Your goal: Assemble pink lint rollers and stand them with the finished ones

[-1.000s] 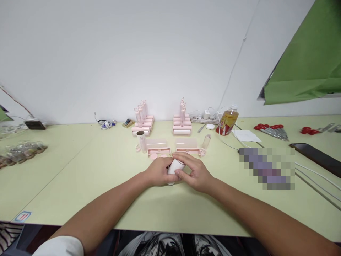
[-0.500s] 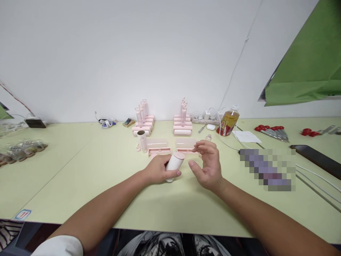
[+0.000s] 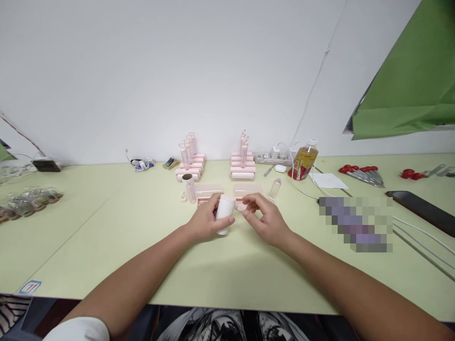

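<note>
A white lint-roller roll [image 3: 225, 215] stands tilted in my left hand [image 3: 206, 219], whose fingers wrap its left side. Just right of it, my right hand [image 3: 267, 219] pinches a round pink end cap [image 3: 241, 207] between thumb and fingertips, apart from the roll. Behind the hands lie two pink lint-roller cases with clear covers, the left cover [image 3: 209, 190] and the right cover [image 3: 248, 190]; my hands partly hide the pink bases. A clear handle tube [image 3: 275, 188] stands behind my right hand. On the left are a cardboard-cored tube [image 3: 189, 188] and a small pink piece [image 3: 184, 197].
Pink lint rollers with upright handles stand in a left row [image 3: 191, 166] and a right row [image 3: 243, 166] near the wall. A drink bottle [image 3: 303, 161], a power strip [image 3: 272, 160], red-handled tools [image 3: 362, 174] and a black phone [image 3: 423, 210] lie rightward. Wrapped items [image 3: 30, 201] sit far left.
My right hand has closed from open fingers and now holds the pink end cap. My left hand has shifted slightly left with the roll, which stands more upright.
</note>
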The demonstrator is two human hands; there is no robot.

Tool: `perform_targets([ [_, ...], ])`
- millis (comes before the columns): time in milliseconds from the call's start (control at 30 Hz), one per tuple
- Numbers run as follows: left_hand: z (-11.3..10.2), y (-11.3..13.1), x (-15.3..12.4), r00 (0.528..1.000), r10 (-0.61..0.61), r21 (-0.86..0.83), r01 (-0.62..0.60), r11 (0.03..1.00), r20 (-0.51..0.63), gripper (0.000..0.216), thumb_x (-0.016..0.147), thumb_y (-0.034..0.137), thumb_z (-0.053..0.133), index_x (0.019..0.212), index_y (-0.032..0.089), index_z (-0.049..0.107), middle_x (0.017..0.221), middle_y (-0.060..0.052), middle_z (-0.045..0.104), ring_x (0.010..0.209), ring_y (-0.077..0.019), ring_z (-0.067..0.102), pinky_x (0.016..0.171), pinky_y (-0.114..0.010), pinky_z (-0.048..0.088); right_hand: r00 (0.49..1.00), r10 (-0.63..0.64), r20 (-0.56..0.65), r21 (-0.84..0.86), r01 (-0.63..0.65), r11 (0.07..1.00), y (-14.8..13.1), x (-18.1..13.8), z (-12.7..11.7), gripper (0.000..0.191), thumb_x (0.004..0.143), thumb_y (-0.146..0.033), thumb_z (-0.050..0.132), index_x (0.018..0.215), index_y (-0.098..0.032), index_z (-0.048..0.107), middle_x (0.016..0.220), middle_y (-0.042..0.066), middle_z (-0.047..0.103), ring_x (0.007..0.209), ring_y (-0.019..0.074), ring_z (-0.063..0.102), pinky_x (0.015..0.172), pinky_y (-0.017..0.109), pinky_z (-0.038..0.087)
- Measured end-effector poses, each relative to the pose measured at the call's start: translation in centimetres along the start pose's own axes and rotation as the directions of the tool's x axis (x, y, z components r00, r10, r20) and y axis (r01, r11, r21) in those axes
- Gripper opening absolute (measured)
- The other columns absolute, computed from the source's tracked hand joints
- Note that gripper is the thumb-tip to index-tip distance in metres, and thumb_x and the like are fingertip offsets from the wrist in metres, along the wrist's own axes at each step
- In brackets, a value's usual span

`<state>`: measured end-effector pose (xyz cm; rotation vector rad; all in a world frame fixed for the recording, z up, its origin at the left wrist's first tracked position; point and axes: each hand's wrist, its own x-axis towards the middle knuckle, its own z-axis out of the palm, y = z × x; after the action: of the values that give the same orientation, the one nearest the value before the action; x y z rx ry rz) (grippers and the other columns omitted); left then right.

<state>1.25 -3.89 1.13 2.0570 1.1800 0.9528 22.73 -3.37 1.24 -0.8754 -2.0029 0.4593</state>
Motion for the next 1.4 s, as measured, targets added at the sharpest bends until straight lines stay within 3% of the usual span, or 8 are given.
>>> perform_targets([
  [100, 0.0, -0.3, 0.0, 0.998, -0.049, -0.090, 0.046, 0.995, -0.038, 0.081, 0.078, 0.047, 0.065, 0.142, 0.022, 0.023, 0.085, 0.000, 0.060, 0.066, -0.0135, 0.052, 0.061, -0.025, 0.040, 0.977, 0.114, 0.179, -0.094, -0.098, 0.991, 1.2, 0.0, 0.6, 0.026, 0.087, -0.025, 0.053, 0.112, -0.021, 0.057, 0.099, 0.007, 0.064, 0.069, 0.0161, 0.058, 0.065, 0.033, 0.048],
  [267, 0.2, -0.2, -0.1, 0.995, -0.080, -0.221, 0.066, 0.973, -0.056, 0.062, 0.076, 0.046, 0.067, 0.123, 0.022, 0.036, 0.087, 0.000, 0.059, 0.068, -0.0132, 0.054, 0.061, -0.025, 0.042, 0.942, 0.186, 0.280, -0.216, -0.127, 0.968, 2.0, -0.1, 1.0, 0.037, 0.086, -0.025, 0.055, 0.122, -0.018, 0.054, 0.113, 0.011, 0.063, 0.075, 0.0186, 0.061, 0.069, 0.034, 0.048],
  [500, 0.2, -0.5, 0.4, 0.965, -0.128, -0.465, 0.006, 0.885, -0.231, 0.040, 0.076, 0.045, 0.065, 0.090, 0.023, 0.035, 0.072, 0.006, 0.050, 0.061, -0.0111, 0.052, 0.054, -0.022, 0.040, 0.902, 0.288, 0.323, -0.374, -0.158, 0.914, 1.4, 0.3, 0.5, 0.016, 0.085, -0.023, 0.053, 0.098, -0.018, 0.060, 0.096, 0.009, 0.064, 0.084, 0.0223, 0.059, 0.069, 0.031, 0.041],
  [633, 0.0, -1.0, 0.8, 0.934, -0.158, -0.436, 0.002, 0.900, -0.322, 0.040, 0.075, 0.047, 0.065, 0.071, 0.021, 0.035, 0.060, 0.007, 0.040, 0.051, -0.0075, 0.040, 0.047, -0.019, 0.033, 0.887, 0.322, 0.331, -0.455, -0.149, 0.878, 1.4, 0.2, 0.5, 0.018, 0.083, -0.024, 0.054, 0.100, -0.018, 0.059, 0.106, 0.009, 0.057, 0.082, 0.0198, 0.056, 0.064, 0.027, 0.036],
  [833, -0.1, -1.1, 0.9, 0.931, -0.216, -0.432, 0.071, 0.899, -0.295, 0.044, 0.077, 0.048, 0.062, 0.059, 0.021, 0.032, 0.046, 0.007, 0.040, 0.042, -0.0071, 0.040, 0.041, -0.019, 0.031, 0.844, 0.345, 0.410, -0.464, -0.132, 0.876, 1.1, 0.3, 0.3, 0.016, 0.086, -0.022, 0.048, 0.098, -0.019, 0.058, 0.098, 0.007, 0.056, 0.080, 0.0191, 0.055, 0.062, 0.027, 0.032],
  [1100, -0.4, -0.8, 1.2, 0.898, -0.276, -0.489, 0.080, 0.869, -0.343, 0.039, 0.078, 0.043, 0.060, 0.060, 0.021, 0.034, 0.039, 0.008, 0.045, 0.037, -0.0072, 0.041, 0.039, -0.018, 0.029, 0.859, 0.341, 0.381, -0.460, -0.144, 0.876, 1.5, 0.3, 0.1, 0.012, 0.078, -0.019, 0.051, 0.086, -0.018, 0.060, 0.091, 0.006, 0.054, 0.077, 0.0180, 0.053, 0.061, 0.027, 0.029],
  [1233, -0.4, -0.8, 1.2, 0.899, -0.265, -0.508, 0.056, 0.859, -0.349, 0.038, 0.079, 0.043, 0.059, 0.062, 0.021, 0.034, 0.039, 0.007, 0.047, 0.036, -0.0078, 0.042, 0.039, -0.018, 0.030, 0.887, 0.316, 0.338, -0.411, -0.163, 0.897, 1.3, 0.3, 0.0, 0.002, 0.074, -0.018, 0.053, 0.074, -0.019, 0.051, 0.084, 0.004, 0.053, 0.073, 0.0163, 0.051, 0.061, 0.026, 0.030],
  [1400, -0.4, -1.0, 1.3, 0.891, -0.287, -0.545, 0.055, 0.836, -0.351, 0.034, 0.081, 0.042, 0.058, 0.068, 0.022, 0.035, 0.041, 0.007, 0.047, 0.036, -0.0089, 0.044, 0.037, -0.017, 0.028, 0.880, 0.354, 0.316, -0.267, -0.276, 0.923, 1.5, 0.6, -0.1, 0.012, 0.072, -0.019, 0.052, 0.066, -0.020, 0.042, 0.070, 0.000, 0.053, 0.063, 0.0142, 0.045, 0.056, 0.025, 0.029],
])
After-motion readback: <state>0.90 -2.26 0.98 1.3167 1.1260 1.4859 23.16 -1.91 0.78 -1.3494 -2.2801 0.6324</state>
